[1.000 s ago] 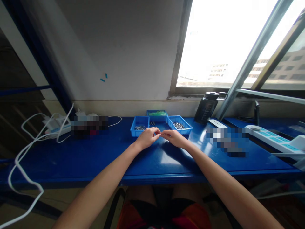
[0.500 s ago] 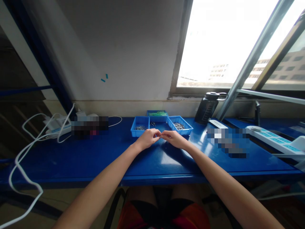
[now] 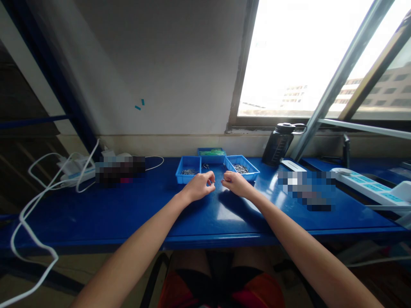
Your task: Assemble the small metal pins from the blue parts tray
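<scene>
Above the blue table, my left hand is closed, thumb and index finger curled together around something too small to make out. My right hand is also closed, its fingers bent inward; whatever it may hold is hidden. A narrow gap parts the two hands. Behind my left hand is a blue bin with small metal pieces in it. Another blue bin, behind my right hand, holds more metal parts. A few dark metal pieces lie between the bins.
A third blue bin at the back holds green, plastic-looking material. A black bottle stands at the back right. Power strips lie right and left, with white cables on the left. Blurred patches hide other items.
My hands, whose fingertips met half a second ago, are now apart. The right hand has drawn slightly to the right and its fingers have curled in. The bins have not moved.
</scene>
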`<state>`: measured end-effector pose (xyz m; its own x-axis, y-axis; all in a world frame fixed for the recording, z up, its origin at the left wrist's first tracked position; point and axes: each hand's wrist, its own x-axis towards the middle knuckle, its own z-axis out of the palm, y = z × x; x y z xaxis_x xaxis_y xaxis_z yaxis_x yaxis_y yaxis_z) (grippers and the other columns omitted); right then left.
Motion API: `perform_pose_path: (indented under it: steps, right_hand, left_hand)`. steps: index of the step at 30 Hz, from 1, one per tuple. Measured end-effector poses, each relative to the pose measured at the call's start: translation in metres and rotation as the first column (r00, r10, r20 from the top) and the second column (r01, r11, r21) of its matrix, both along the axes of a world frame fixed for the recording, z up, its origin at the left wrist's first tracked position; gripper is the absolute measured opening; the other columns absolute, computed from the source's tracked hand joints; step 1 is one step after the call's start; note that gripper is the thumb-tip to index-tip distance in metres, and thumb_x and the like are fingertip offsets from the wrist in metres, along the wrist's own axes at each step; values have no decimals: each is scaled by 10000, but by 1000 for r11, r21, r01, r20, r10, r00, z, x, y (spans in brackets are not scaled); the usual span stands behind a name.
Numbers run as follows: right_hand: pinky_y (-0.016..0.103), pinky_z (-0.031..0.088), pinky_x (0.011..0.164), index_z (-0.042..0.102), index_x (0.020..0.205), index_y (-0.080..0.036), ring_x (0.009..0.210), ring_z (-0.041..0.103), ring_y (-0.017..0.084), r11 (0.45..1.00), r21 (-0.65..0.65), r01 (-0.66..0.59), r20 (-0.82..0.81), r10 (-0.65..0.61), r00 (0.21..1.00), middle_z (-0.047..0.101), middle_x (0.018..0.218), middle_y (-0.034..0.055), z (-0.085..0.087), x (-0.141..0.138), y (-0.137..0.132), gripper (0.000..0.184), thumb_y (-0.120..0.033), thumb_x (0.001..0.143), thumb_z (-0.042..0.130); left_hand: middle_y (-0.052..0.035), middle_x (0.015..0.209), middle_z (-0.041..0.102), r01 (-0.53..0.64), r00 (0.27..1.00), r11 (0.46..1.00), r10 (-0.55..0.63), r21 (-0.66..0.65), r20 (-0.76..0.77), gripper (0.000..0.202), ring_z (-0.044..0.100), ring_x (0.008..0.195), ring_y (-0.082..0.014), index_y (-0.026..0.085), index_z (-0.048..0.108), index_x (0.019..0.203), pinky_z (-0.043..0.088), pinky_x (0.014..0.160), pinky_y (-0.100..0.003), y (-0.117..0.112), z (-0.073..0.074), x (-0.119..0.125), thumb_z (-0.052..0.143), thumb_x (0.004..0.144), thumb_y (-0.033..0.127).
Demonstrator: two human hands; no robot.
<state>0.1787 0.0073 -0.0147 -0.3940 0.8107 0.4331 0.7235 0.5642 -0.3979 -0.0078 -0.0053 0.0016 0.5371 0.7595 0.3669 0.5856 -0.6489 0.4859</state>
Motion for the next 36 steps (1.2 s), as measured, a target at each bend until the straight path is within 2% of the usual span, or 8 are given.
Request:
perform_pose_path:
  steps: [4, 7, 11, 15, 21, 31, 36]
  right_hand:
    - [222, 258, 512, 229, 500, -182, 518, 301, 80, 1000, 30, -6, -34, 7, 999, 313, 535, -43, 1, 0, 0, 301, -201, 694, 458]
    - [214, 286, 514, 311, 535, -180, 522, 333, 80, 1000, -22, -12, -79, 10, 997, 363, 538, -45, 3, -1, -4, 253, -240, 709, 484]
    - [212, 348, 539, 468, 710, -171, 556, 429, 93, 989, -132, -72, -128, 55, 990, 483, 587, -31, 6, -3, -10, 118, -281, 735, 501]
    - [217, 377, 555, 530, 840, -166, 571, 466, 98, 978, -172, -119, -125, 99, 987, 529, 617, -17, 6, -3, -11, 185, -331, 770, 485]
    - [211, 362, 533, 554, 808, -167, 541, 447, 91, 987, -148, -66, -81, 54, 995, 516, 587, -18, 5, -2, -8, 253, -398, 799, 452]
    - [203, 370, 540, 573, 816, -175, 562, 479, 94, 981, -171, -95, -31, 91, 995, 561, 630, -5, 3, 1, -8, 224, -378, 791, 481]
    - [212, 368, 537, 570, 823, -169, 561, 501, 103, 980, -177, -89, -28, 85, 996, 573, 619, 3, 2, 4, -6, 223, -356, 811, 449]
  left_hand:
    - [-3, 724, 614, -20, 1000, 1000, 20, 15, -21, 111, 573, 659, -128, 183, 522, 803, 435, 619, -222, 1, -1, -1, 509, 702, 227]
    - [-3, 692, 606, -41, 997, 999, 42, 16, -67, 112, 564, 629, -128, 181, 525, 799, 412, 568, -213, 0, -1, -2, 503, 717, 254]
    - [-7, 723, 614, -45, 995, 999, 48, 27, -83, 133, 561, 638, -130, 184, 532, 815, 395, 552, -211, 1, -2, -2, 479, 748, 286]
    - [-11, 729, 619, -32, 995, 999, 34, 21, -97, 165, 561, 641, -134, 187, 543, 842, 390, 547, -213, 5, -6, -3, 451, 776, 308]
    - [-14, 763, 624, -5, 993, 999, 9, 31, -114, 199, 562, 653, -139, 195, 559, 874, 383, 542, -214, 7, -8, -4, 429, 798, 325]
    - [-31, 812, 632, 45, 991, 999, -42, 21, -126, 218, 570, 712, -150, 181, 582, 867, 405, 610, -220, 7, -7, -4, 425, 808, 320]
    - [-38, 764, 640, -13, 988, 1000, 11, -12, -152, 254, 578, 686, -162, 175, 603, 890, 404, 603, -233, 8, -9, -5, 424, 807, 335]
